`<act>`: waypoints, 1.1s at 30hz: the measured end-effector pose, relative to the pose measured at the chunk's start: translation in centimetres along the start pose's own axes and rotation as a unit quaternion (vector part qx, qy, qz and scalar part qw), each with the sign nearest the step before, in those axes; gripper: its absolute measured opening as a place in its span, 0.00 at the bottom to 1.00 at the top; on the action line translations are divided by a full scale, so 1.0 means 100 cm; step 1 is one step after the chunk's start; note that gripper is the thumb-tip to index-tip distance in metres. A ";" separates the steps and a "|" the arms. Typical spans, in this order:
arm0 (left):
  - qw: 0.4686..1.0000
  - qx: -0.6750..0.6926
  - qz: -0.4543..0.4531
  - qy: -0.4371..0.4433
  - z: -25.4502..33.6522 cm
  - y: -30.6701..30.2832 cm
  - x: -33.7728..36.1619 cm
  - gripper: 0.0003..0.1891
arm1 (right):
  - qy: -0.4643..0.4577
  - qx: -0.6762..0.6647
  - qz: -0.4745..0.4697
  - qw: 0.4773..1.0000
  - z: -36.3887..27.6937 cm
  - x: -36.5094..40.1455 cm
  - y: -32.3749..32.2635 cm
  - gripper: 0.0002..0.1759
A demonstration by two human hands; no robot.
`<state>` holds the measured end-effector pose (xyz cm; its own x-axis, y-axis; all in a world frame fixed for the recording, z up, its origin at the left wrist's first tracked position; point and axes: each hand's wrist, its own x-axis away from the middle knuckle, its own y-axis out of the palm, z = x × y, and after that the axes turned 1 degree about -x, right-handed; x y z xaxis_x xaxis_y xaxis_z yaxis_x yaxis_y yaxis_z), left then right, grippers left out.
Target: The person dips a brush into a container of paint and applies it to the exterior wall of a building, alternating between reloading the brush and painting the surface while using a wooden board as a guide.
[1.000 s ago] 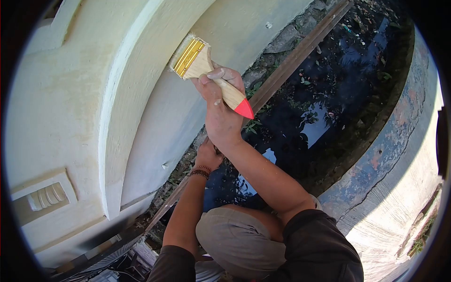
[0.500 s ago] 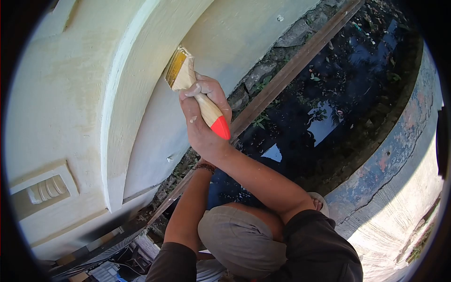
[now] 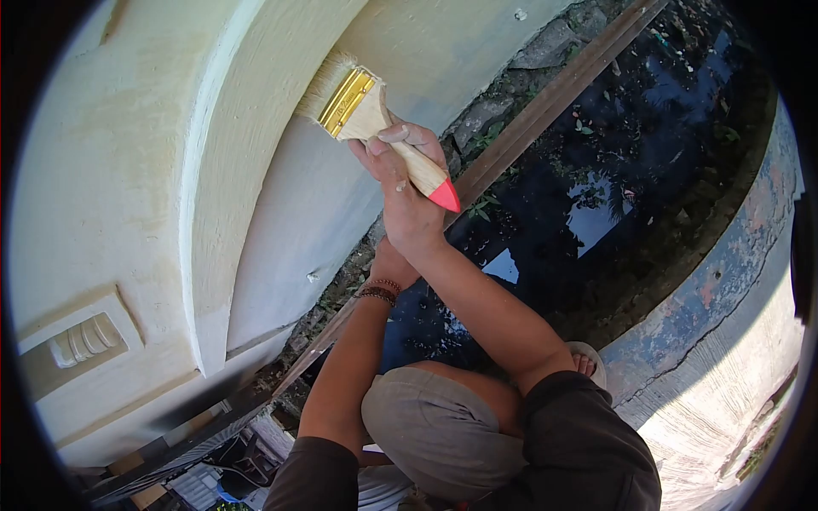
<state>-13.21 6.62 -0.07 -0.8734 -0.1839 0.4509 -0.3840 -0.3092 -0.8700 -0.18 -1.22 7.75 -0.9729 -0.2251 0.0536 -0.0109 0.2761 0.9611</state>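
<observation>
My right hand (image 3: 409, 192) is closed round the wooden handle of a wide paintbrush (image 3: 368, 115). The brush has a red handle end, a gold metal band and pale bristles, which lie against the cream wall beside the curved raised moulding (image 3: 243, 153). White paint specks mark the thumb. My left hand (image 3: 394, 262), with dark bracelets at its wrist, is just below and partly behind my right wrist; its fingers are hidden.
A long brown beam (image 3: 528, 128) runs diagonally beside rough stones (image 3: 545, 47). Past it lies dark water (image 3: 545, 204) with floating debris, bordered by a curved, weathered blue wall (image 3: 690, 298). A framed recess (image 3: 85, 341) is at lower left. My bent knee (image 3: 439, 417) is below.
My right hand and the brush have shifted right and slightly up, and the brush has turned so its metal band and bristles show more. More of my left hand is visible.
</observation>
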 end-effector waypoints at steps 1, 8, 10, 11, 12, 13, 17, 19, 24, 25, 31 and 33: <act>1.000 -0.001 0.002 0.001 -0.003 0.003 -0.002 0.25 | 0.010 0.021 0.025 0.999 0.010 -0.005 -0.009 0.09; 0.948 0.260 0.177 0.047 -0.043 0.060 -0.007 0.31 | 0.012 0.040 -0.021 0.999 -0.006 0.007 0.003 0.09; 0.979 0.165 0.115 0.023 -0.018 0.021 -0.005 0.31 | -0.002 0.053 0.035 0.998 0.018 -0.001 -0.021 0.08; 0.996 0.070 0.049 -0.002 -0.015 0.015 -0.007 0.30 | -0.008 0.110 0.069 0.992 0.018 0.003 -0.038 0.07; 0.995 0.065 0.079 0.015 -0.015 0.016 -0.009 0.27 | -0.018 0.090 0.092 0.992 0.014 0.005 -0.039 0.07; 0.995 0.069 0.077 0.014 -0.012 0.017 -0.009 0.27 | -0.026 0.071 0.118 0.990 0.005 0.009 -0.034 0.07; 0.965 0.242 0.060 -0.080 -0.031 0.037 -0.003 0.25 | -0.074 0.080 -0.054 0.993 -0.009 0.009 0.003 0.08; 0.999 0.021 0.044 -0.009 -0.009 0.011 -0.002 0.27 | -0.047 0.136 -0.013 0.989 0.018 -0.002 -0.015 0.09; 0.990 0.122 0.051 -0.051 0.008 -0.005 -0.005 0.38 | -0.054 0.222 0.216 0.949 0.031 -0.011 -0.075 0.07; 0.990 0.120 0.056 -0.048 0.009 -0.007 -0.007 0.38 | -0.083 0.354 0.210 0.908 0.037 -0.023 -0.079 0.08; 0.996 0.061 0.066 0.004 -0.021 0.026 -0.009 0.36 | -0.159 0.511 0.116 0.837 0.007 -0.020 -0.012 0.10; 0.999 0.024 0.006 0.030 -0.025 0.028 -0.008 0.36 | -0.064 0.177 0.007 0.982 -0.023 -0.007 0.021 0.10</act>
<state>-14.38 8.21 -3.37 -0.8948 -0.1332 0.4261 -0.3595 -0.3510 -0.8646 0.97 -2.65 10.35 -0.9944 -0.1054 0.0104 -0.0541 0.5905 0.8052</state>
